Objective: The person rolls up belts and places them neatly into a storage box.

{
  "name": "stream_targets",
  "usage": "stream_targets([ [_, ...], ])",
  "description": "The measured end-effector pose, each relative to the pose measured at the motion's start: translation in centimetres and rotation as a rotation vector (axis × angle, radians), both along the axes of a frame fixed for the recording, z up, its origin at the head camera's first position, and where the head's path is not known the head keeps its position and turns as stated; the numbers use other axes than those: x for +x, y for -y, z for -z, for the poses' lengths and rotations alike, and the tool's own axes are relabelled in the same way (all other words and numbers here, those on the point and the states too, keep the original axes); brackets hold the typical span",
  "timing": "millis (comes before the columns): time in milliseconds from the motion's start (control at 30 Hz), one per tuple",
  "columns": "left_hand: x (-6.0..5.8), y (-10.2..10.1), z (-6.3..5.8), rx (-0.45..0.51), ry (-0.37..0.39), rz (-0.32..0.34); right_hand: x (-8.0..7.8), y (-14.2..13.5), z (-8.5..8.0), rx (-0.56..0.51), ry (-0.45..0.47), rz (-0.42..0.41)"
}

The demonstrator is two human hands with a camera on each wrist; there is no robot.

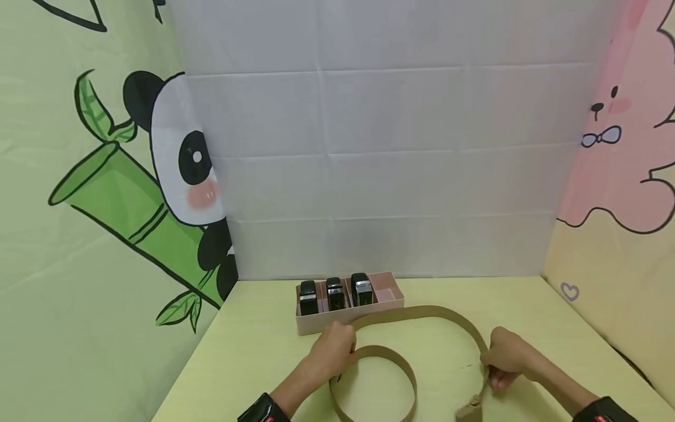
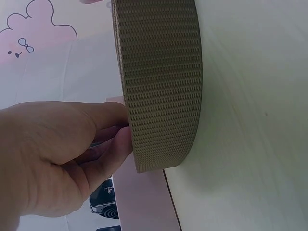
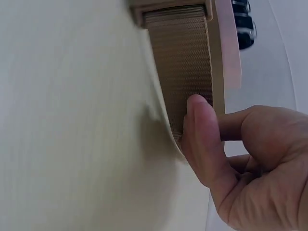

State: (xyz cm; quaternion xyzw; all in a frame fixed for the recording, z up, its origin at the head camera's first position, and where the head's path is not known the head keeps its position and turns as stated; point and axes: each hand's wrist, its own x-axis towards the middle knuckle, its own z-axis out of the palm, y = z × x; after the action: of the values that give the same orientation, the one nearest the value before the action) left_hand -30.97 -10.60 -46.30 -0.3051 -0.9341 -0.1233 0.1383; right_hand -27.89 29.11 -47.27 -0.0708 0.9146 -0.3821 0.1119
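A tan webbing belt [image 1: 416, 313] stands on its edge on the table, part of it coiled into a round loop. My left hand [image 1: 333, 350] pinches the strap at the upper left of the loop. In the left wrist view, thumb and fingers of the left hand [image 2: 62, 149] meet at the edge of the woven belt [image 2: 161, 82]. My right hand [image 1: 510, 357] holds the strap between thumb and fingers, just above the tan buckle [image 1: 468, 412]. The right wrist view shows the right hand [image 3: 260, 163] on the belt [image 3: 180, 57], with the buckle [image 3: 139, 14] partly cut off.
Behind the belt stands a pink divided box [image 1: 337, 322] with three coiled black belts [image 1: 336, 296] in its compartments. A pale wooden table [image 1: 237, 357] lies underneath. A white sheet [image 1: 390, 176] hangs behind, between walls printed with cartoon animals.
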Motion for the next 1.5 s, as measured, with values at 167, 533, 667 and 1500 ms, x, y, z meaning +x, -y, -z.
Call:
stream_targets([
  [167,0.1,-0.1,-0.1,0.003,-0.001,0.001,0.7,2.1,0.2,0.083,-0.096,0.024],
  [533,0.0,0.0,-0.1,-0.001,0.007,0.000,0.9,0.6,-0.9,0.383,-0.684,-0.391],
  [667,0.0,0.0,0.0,0.002,0.020,-0.006,1.5,0.7,-0.5,0.349,-0.701,-0.585],
  [1500,-0.1,0.0,0.0,0.004,0.005,0.012,7.2,17.4,2.0,0.189,-0.824,-0.801],
])
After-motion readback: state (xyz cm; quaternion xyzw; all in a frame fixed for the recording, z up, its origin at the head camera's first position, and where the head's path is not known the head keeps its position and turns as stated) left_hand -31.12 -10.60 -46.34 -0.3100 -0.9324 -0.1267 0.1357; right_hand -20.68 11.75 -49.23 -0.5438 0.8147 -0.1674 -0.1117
